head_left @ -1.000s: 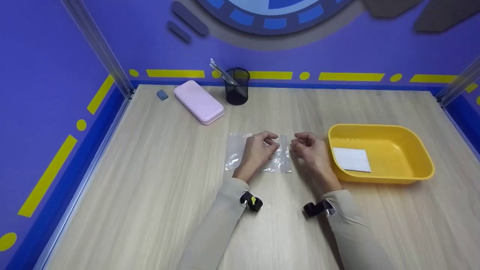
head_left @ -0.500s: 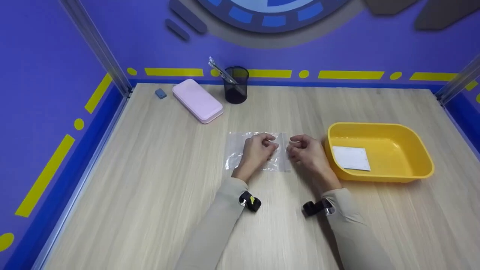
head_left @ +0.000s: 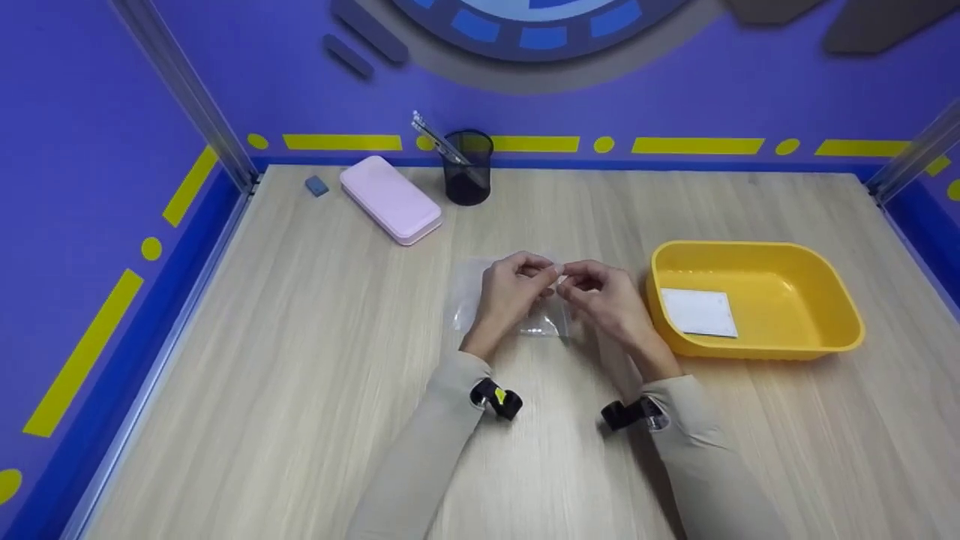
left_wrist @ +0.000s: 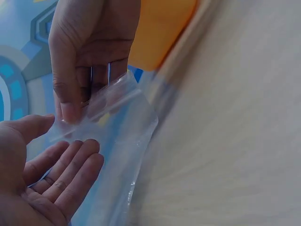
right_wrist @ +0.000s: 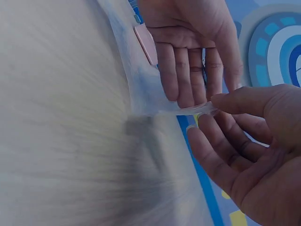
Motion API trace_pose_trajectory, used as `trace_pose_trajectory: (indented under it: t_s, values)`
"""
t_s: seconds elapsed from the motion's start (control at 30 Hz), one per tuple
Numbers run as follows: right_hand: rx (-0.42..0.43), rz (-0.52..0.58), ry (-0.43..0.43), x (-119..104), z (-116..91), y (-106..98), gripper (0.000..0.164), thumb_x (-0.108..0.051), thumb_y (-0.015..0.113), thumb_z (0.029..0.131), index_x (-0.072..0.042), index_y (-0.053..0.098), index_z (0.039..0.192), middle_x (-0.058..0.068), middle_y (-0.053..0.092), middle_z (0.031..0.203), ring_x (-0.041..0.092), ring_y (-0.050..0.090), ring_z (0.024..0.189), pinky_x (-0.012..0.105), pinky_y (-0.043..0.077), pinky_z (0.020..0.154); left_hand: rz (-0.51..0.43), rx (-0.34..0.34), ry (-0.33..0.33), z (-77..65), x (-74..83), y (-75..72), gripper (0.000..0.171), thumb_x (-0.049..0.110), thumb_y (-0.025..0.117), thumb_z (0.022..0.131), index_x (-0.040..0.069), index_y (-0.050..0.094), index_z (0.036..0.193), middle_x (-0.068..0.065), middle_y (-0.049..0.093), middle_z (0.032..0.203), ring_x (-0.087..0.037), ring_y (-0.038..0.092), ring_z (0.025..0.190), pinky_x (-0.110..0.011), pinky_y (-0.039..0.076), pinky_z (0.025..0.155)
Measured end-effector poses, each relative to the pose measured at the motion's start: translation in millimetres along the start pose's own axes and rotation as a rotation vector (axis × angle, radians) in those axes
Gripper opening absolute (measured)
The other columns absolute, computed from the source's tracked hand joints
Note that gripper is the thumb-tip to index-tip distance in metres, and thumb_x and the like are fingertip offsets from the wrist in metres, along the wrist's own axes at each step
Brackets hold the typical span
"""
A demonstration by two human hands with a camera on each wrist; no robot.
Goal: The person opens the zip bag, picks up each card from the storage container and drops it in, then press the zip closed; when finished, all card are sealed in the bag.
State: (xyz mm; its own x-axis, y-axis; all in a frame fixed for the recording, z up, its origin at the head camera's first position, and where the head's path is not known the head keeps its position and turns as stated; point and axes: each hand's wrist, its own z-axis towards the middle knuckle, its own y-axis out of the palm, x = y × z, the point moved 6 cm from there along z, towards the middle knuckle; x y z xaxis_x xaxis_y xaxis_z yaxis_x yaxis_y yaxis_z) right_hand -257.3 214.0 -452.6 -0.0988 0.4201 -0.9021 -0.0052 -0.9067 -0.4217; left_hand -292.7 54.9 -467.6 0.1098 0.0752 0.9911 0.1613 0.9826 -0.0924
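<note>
A clear zip bag (head_left: 541, 324) has its right-hand, zip-strip end raised off the table. My right hand (head_left: 606, 301) pinches that edge between thumb and fingertips, as the plastic strip (right_wrist: 190, 110) shows in the right wrist view. Close against it, my left hand (head_left: 511, 296) holds the same edge near the thumb tip. In the left wrist view the left fingers (left_wrist: 77, 181) lie fairly straight beside the film (left_wrist: 124, 122). The rest of the bag stretches leftward under my left hand, which partly hides it.
A yellow tub (head_left: 780, 345) with a white flat square (head_left: 699, 312) inside stands just right of my right hand. Toward the back are a pink case (head_left: 391, 199), a black mesh pen cup (head_left: 468, 180) holding pens, and a small blue eraser-like block (head_left: 316, 186).
Both hands have come together at the bag's right end. That end has risen from the table, where the bag lay flat before. The tub and case stay put.
</note>
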Motion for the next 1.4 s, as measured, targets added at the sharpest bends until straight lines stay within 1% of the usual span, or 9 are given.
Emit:
trace_pose_trajectory:
  t_s: [0.13,0.3,0.4,0.53,0.67,0.8,1.0,1.17,1.4]
  values:
    - [0.012,-0.002,-0.084,-10.5,-1.4,-1.3,0.026,0.005,0.075,0.094,0.009,0.072,0.12,0.014,0.072,0.096,0.022,0.066,0.091,0.019,0.054,0.074,-0.071,-0.007,0.011,-0.4,8.9,-2.8,0.016,0.012,0.081,0.094,-0.001,0.077,0.103,-0.006,0.077,0.086,-0.021,0.077,0.074,-0.029,0.061,0.066]
    - [0.018,-0.003,-0.105,-13.0,-3.0,-2.4,0.027,0.003,0.076,0.095,0.004,0.073,0.122,0.013,0.073,0.098,0.022,0.067,0.093,0.02,0.054,0.077,-0.103,-0.044,0.0,-0.5,13.9,-6.3,0.013,0.006,0.077,0.097,-0.004,0.078,0.105,-0.01,0.079,0.089,-0.02,0.078,0.076,-0.032,0.063,0.07]
    - [0.017,-0.007,-0.117,-13.8,-3.0,-3.1,0.027,0.002,0.076,0.096,0.004,0.073,0.123,0.015,0.073,0.104,0.026,0.067,0.098,0.028,0.055,0.086,-0.096,-0.059,0.006,-1.2,16.9,-7.0,0.012,0.004,0.075,0.098,-0.005,0.078,0.105,-0.011,0.079,0.09,-0.019,0.078,0.076,-0.032,0.063,0.07]
    - [0.031,-0.029,-0.125,-16.5,-4.0,-4.4,0.026,-0.002,0.075,0.098,0.004,0.072,0.123,0.018,0.073,0.115,0.032,0.068,0.106,0.044,0.055,0.097,-0.113,-0.068,0.019,-2.8,21.1,-6.2,0.012,0.001,0.072,0.099,-0.008,0.078,0.105,-0.013,0.079,0.091,-0.017,0.077,0.076,-0.031,0.063,0.072]
    - [0.056,-0.023,-0.117,-20.1,-5.0,-6.6,0.025,-0.004,0.074,0.099,0.005,0.071,0.123,0.02,0.072,0.121,0.035,0.068,0.112,0.05,0.054,0.1,-0.112,-0.081,0.038,-3.8,25.3,-4.5,0.013,-0.003,0.072,0.097,-0.01,0.077,0.107,-0.015,0.079,0.094,-0.016,0.076,0.078,-0.03,0.062,0.073]
    - [0.076,0.0,-0.125,-22.0,-4.8,-8.3,0.024,-0.003,0.074,0.099,0.005,0.071,0.121,0.02,0.072,0.121,0.034,0.069,0.112,0.046,0.055,0.1,-0.038,-0.081,0.083,-5.0,29.7,-4.8,0.015,-0.003,0.074,0.094,-0.007,0.078,0.108,-0.012,0.079,0.094,-0.012,0.074,0.079,-0.027,0.061,0.073]
    - [0.066,0.005,-0.125,-22.3,-4.6,-8.7,0.027,-0.003,0.076,0.098,0.004,0.071,0.123,0.017,0.074,0.118,0.03,0.071,0.107,0.034,0.057,0.095,0.05,-0.054,0.16,-7.4,35.4,-7.3,0.013,0.002,0.079,0.094,-0.001,0.081,0.106,-0.006,0.078,0.091,-0.009,0.071,0.078,-0.025,0.058,0.073]
    - [0.054,0.006,-0.137,-25.2,-5.8,-9.7,0.029,-0.006,0.076,0.098,0.003,0.071,0.125,0.016,0.075,0.115,0.026,0.071,0.104,0.025,0.055,0.09,-0.004,-0.049,0.163,-9.0,37.4,-8.9,0.012,0.005,0.08,0.094,0.0,0.081,0.105,-0.004,0.078,0.091,-0.012,0.073,0.079,-0.029,0.061,0.075]
    - [0.034,0.098,-0.161,-27.5,-6.1,-9.9,0.029,0.0,0.076,0.097,0.006,0.07,0.125,0.017,0.076,0.114,0.017,0.072,0.101,0.027,0.057,0.09,-0.078,-0.049,0.156,-10.0,38.7,-10.6,0.012,0.007,0.082,0.093,0.0,0.08,0.102,-0.005,0.078,0.09,-0.017,0.074,0.079,-0.033,0.062,0.076]
